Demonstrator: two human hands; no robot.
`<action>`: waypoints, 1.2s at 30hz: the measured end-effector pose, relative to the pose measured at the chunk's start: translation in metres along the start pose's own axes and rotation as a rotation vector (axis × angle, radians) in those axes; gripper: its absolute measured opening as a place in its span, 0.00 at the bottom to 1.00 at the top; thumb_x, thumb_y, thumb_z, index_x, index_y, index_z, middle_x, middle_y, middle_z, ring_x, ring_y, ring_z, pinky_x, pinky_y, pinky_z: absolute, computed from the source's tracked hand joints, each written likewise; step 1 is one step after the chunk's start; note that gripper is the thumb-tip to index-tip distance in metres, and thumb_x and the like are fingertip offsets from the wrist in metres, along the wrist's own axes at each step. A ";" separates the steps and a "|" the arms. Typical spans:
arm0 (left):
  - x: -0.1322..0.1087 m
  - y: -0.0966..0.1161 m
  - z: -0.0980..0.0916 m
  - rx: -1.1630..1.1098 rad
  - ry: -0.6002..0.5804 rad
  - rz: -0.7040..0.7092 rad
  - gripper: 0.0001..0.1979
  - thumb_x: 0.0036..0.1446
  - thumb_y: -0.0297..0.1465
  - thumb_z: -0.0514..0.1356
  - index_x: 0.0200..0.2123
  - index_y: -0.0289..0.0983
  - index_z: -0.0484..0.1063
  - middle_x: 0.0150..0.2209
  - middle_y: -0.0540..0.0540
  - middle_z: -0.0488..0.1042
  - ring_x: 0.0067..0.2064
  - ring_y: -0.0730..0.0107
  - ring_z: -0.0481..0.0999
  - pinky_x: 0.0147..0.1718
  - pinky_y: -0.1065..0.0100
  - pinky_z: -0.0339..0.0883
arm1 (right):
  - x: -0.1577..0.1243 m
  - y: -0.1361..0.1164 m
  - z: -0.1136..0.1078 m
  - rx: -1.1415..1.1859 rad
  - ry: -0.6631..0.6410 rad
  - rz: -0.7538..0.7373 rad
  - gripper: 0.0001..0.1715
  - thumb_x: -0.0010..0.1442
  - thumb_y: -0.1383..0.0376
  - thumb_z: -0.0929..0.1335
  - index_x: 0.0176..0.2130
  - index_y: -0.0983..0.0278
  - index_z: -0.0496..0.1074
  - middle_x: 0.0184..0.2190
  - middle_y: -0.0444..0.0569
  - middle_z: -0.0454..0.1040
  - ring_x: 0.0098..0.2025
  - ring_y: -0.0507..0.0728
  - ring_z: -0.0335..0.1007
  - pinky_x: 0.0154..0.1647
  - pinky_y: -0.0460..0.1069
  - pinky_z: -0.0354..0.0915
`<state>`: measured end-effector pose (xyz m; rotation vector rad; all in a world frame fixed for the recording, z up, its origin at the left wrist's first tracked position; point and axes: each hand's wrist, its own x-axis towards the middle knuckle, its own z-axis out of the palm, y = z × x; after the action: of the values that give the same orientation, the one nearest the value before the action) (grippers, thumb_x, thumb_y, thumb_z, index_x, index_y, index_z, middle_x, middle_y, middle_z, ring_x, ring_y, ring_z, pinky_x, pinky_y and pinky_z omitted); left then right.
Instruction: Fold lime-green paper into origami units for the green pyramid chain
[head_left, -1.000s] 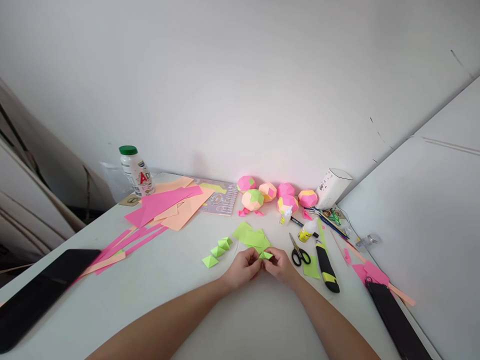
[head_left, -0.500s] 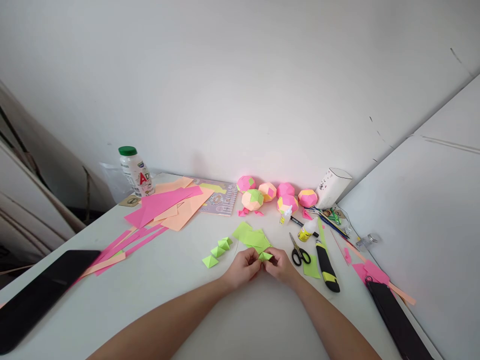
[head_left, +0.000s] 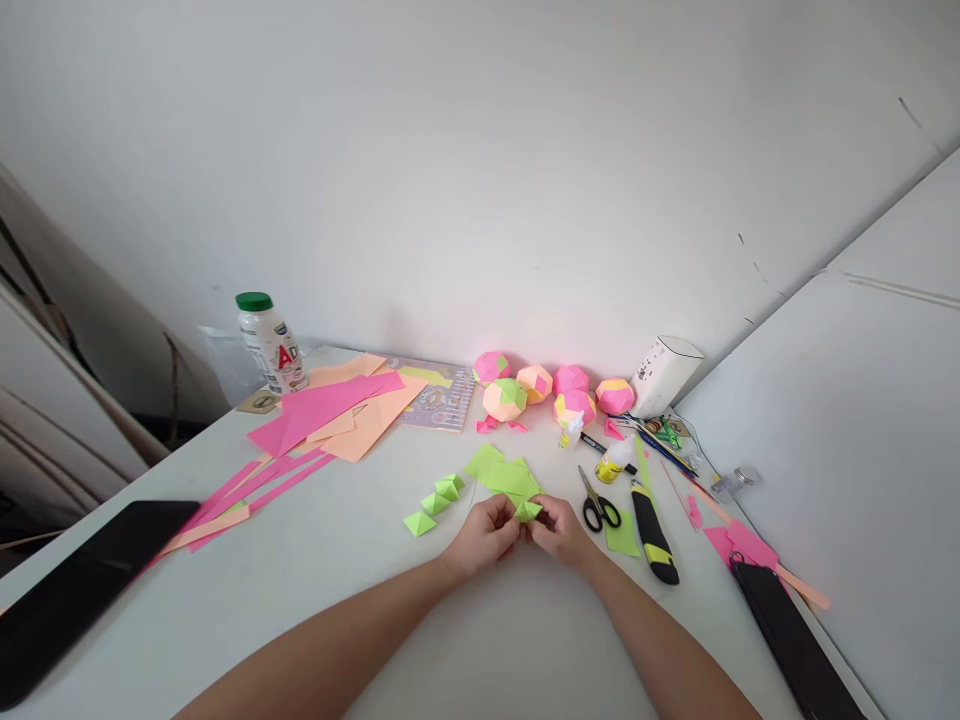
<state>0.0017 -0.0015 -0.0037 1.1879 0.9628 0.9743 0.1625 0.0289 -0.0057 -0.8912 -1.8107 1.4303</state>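
- Left hand point(head_left: 484, 535) and right hand point(head_left: 562, 532), fingertips pinched nearly closed, grip opposite sides of a peaked, folded lime-green paper piece point(head_left: 527, 511), at the lower centre of the frame.
- Likely feather-light, crisp along its creases, easily crushed; best pinched gently by its edges, sparing the peak.

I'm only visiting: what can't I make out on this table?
All in the head view:
- Underside of the green folded piece: hidden by the left hand and right hand.
- Black slab: cut off by the left edge.
- Black object at right: cut off by the bottom edge.
- Fine print on the yellow-labelled bottle: too small.
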 end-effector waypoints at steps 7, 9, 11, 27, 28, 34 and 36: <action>0.001 0.002 0.001 0.023 -0.016 -0.015 0.08 0.48 0.33 0.56 0.25 0.38 0.57 0.17 0.57 0.61 0.18 0.79 0.60 0.17 0.74 0.51 | 0.000 0.003 -0.001 -0.048 0.022 0.000 0.02 0.49 0.71 0.63 0.28 0.66 0.65 0.21 0.40 0.59 0.22 0.48 0.54 0.22 0.43 0.52; 0.001 0.002 0.001 0.036 -0.010 -0.019 0.08 0.48 0.31 0.56 0.25 0.38 0.57 0.17 0.57 0.61 0.18 0.79 0.60 0.17 0.74 0.51 | 0.000 0.003 -0.001 -0.062 0.027 -0.004 0.02 0.48 0.71 0.63 0.28 0.66 0.65 0.21 0.40 0.59 0.23 0.49 0.54 0.22 0.43 0.52; 0.001 0.001 0.001 0.036 -0.009 -0.018 0.07 0.47 0.31 0.56 0.24 0.38 0.58 0.17 0.57 0.61 0.18 0.79 0.61 0.17 0.74 0.51 | 0.000 0.003 -0.001 -0.064 0.033 0.000 0.02 0.48 0.71 0.63 0.27 0.66 0.65 0.20 0.40 0.60 0.22 0.49 0.54 0.22 0.43 0.52; 0.001 -0.001 -0.001 -0.068 0.053 -0.001 0.05 0.47 0.28 0.55 0.24 0.37 0.59 0.16 0.56 0.64 0.16 0.78 0.63 0.15 0.75 0.55 | 0.000 0.000 -0.001 0.019 0.076 0.070 0.02 0.48 0.68 0.64 0.27 0.65 0.66 0.22 0.43 0.66 0.23 0.51 0.61 0.25 0.45 0.60; 0.001 -0.001 -0.001 -0.071 0.055 -0.001 0.05 0.47 0.28 0.55 0.24 0.37 0.59 0.16 0.56 0.64 0.16 0.78 0.63 0.15 0.75 0.55 | 0.000 0.000 -0.001 0.019 0.074 0.069 0.02 0.48 0.69 0.64 0.27 0.65 0.66 0.22 0.43 0.66 0.23 0.51 0.62 0.25 0.45 0.60; 0.001 -0.002 -0.001 -0.092 0.057 -0.003 0.06 0.47 0.29 0.55 0.24 0.37 0.58 0.15 0.56 0.63 0.16 0.78 0.62 0.15 0.75 0.55 | 0.000 -0.001 -0.002 0.024 0.069 0.062 0.02 0.47 0.69 0.63 0.26 0.65 0.66 0.23 0.44 0.67 0.23 0.51 0.63 0.24 0.45 0.60; 0.001 -0.003 -0.001 -0.104 0.053 0.003 0.06 0.48 0.29 0.56 0.24 0.37 0.58 0.16 0.56 0.64 0.16 0.78 0.63 0.15 0.75 0.56 | 0.000 -0.001 -0.002 0.029 0.068 0.055 0.02 0.47 0.69 0.63 0.26 0.65 0.66 0.23 0.44 0.68 0.24 0.51 0.63 0.24 0.45 0.59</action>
<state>0.0010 -0.0002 -0.0064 1.0820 0.9409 1.0503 0.1637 0.0300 -0.0044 -0.9699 -1.7229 1.4394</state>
